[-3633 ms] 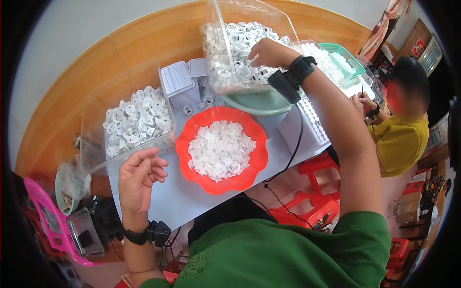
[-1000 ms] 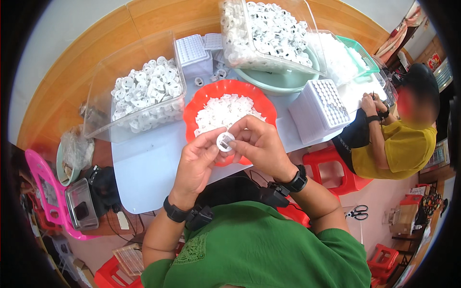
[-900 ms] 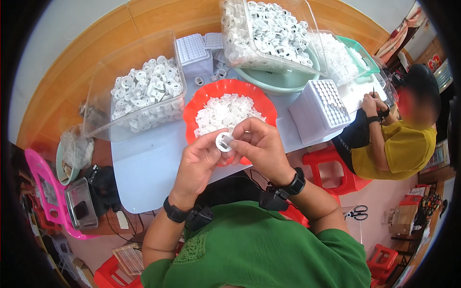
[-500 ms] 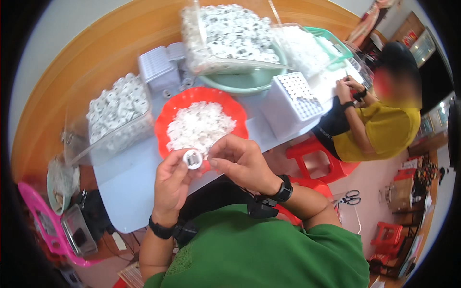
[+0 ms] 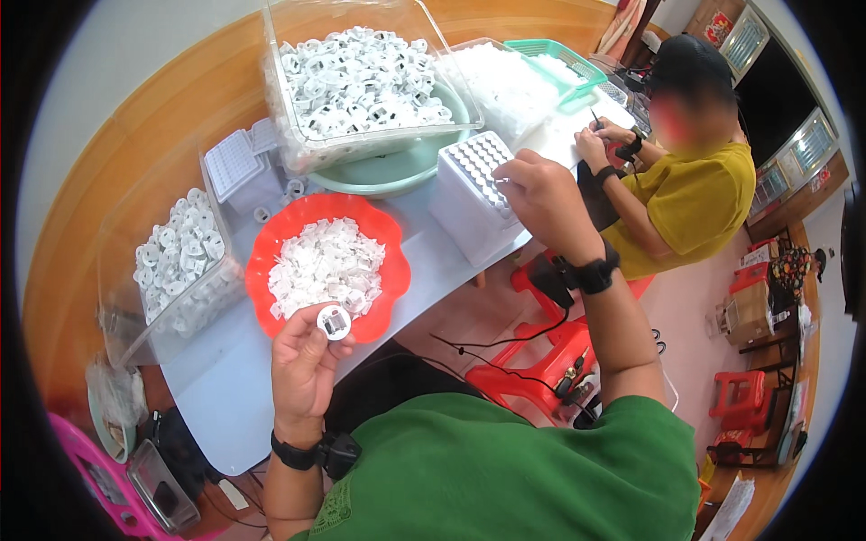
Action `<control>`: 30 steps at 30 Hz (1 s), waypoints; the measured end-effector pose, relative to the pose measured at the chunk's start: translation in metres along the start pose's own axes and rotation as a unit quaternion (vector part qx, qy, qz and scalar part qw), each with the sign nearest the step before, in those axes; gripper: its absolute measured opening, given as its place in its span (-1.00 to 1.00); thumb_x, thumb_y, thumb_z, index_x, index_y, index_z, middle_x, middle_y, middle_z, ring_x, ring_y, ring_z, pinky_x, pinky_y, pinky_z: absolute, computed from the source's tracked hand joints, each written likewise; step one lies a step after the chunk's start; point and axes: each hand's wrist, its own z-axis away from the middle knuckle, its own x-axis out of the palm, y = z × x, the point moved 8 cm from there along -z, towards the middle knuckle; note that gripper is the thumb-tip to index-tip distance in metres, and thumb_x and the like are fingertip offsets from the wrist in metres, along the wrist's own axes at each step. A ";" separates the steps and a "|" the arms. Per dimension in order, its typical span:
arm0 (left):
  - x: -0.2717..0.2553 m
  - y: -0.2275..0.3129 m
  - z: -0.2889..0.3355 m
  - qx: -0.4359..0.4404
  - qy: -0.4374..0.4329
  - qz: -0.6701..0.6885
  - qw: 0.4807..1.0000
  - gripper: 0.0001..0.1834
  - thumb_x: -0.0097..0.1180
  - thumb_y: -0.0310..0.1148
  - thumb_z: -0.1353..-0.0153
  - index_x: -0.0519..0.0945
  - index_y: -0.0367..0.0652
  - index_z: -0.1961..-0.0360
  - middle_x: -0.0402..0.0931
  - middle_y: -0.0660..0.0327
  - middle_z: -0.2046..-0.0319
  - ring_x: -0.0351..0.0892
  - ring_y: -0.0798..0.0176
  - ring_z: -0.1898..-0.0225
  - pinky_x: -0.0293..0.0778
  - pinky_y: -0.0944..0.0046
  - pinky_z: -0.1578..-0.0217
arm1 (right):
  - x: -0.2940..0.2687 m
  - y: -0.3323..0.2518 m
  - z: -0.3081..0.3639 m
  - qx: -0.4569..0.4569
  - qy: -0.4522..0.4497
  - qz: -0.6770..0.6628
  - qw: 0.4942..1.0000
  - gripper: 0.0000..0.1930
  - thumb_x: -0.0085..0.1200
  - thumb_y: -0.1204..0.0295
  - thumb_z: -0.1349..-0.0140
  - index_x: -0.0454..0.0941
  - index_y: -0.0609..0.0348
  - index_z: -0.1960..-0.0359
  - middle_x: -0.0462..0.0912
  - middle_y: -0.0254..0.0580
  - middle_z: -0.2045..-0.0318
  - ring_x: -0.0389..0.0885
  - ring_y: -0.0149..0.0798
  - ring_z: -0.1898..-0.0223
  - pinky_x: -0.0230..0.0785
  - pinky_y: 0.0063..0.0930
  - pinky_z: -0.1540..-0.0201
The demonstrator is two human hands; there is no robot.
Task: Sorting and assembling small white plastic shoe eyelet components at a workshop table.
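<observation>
Between the thumb and fingers of my left hand (image 5: 305, 365) is a small round white plastic part (image 5: 335, 322), its face with a dark and metallic rectangular insert turned up. It is held just over the near edge of a red scalloped bowl (image 5: 397, 279), which contains a heap of small whitish pieces (image 5: 325, 263). My right hand (image 5: 555, 203) reaches out to the right, fingers pinched at the top of a pale box-shaped rack (image 5: 471, 215) with rows of round white tops. What the pinch holds, if anything, is too small to make out.
A clear bin (image 5: 290, 155) of round white parts rests on a pale green basin (image 5: 370, 185). Another clear bin (image 5: 194, 302) stands left, near a white block (image 5: 239, 171) with a gridded top. A co-worker in yellow (image 5: 699, 194) sits at right. Red stools (image 5: 523, 374) stand below the table edge.
My right hand has moved from beside the left hand out to the rack on the right. My left hand still holds the round part. The view has shifted, so the table items appear further left.
</observation>
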 end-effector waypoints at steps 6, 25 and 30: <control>-0.004 -0.001 0.000 -0.004 0.015 -0.007 1.000 -0.69 0.01 -0.43 -0.28 0.44 -0.39 0.01 0.56 0.13 0.26 0.57 0.31 0.30 0.51 0.36 0.27 | 0.022 0.006 -0.018 -0.010 -0.036 0.077 0.996 -0.89 0.06 0.47 0.00 0.62 0.21 0.54 0.57 -0.04 0.50 0.55 0.03 0.42 0.40 -0.18 0.32; -0.002 -0.006 0.005 -0.026 -0.006 0.027 0.999 -0.63 0.04 -0.36 -0.28 0.42 -0.40 -0.01 0.54 0.08 0.21 0.56 0.27 0.27 0.50 0.36 0.26 | 0.018 -0.007 -0.005 0.049 -0.069 -0.073 0.994 -0.95 0.08 0.61 0.07 0.52 0.30 0.51 0.50 -0.09 0.65 0.56 -0.23 0.59 0.36 -0.45 0.51; 0.004 -0.013 0.006 -0.042 -0.024 0.021 0.999 -0.65 0.07 -0.39 -0.26 0.44 -0.40 0.00 0.55 0.08 0.23 0.57 0.28 0.28 0.52 0.36 0.27 | 0.032 -0.116 0.032 -0.185 -0.065 -0.211 0.958 -0.87 0.13 0.64 0.09 0.45 0.21 0.49 0.46 -0.21 0.56 0.50 -0.28 0.62 0.32 -0.47 0.60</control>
